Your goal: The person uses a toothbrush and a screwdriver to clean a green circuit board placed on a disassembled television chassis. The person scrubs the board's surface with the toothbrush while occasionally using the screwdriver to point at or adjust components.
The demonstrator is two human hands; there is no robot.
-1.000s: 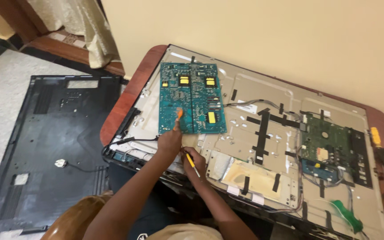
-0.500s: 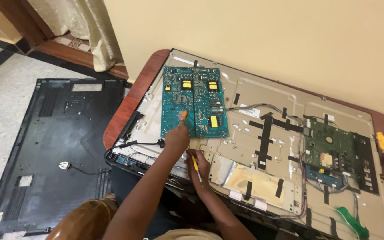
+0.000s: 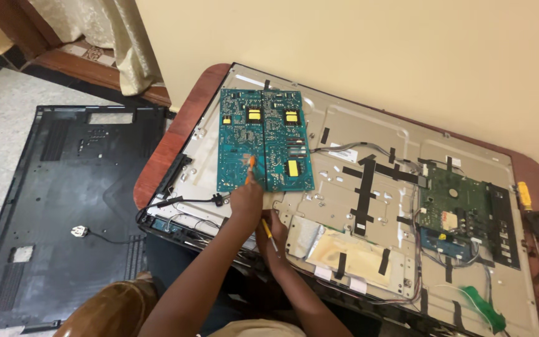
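An opened flat television (image 3: 357, 187) lies screen-down on a table, its metal back bare. A large green circuit board (image 3: 263, 140) sits at the panel's left. My left hand (image 3: 244, 200) rests at that board's lower edge and holds an orange-tipped tool (image 3: 251, 164) whose tip touches the board. Just below it, my right hand (image 3: 274, 237) grips a thin yellow tool (image 3: 268, 231) over the panel's front edge. A smaller green board (image 3: 463, 209) is mounted at the right.
The television's black back cover (image 3: 63, 200) lies on the floor to the left, a white plug (image 3: 79, 231) on it. The brown table edge (image 3: 163, 150) curves beside it. A yellow-handled tool (image 3: 523, 195) lies at the far right. A curtain (image 3: 120, 37) hangs at the back left.
Both hands stay at the lower edge of the large green board, still holding their tools. Only the view has shifted a little.
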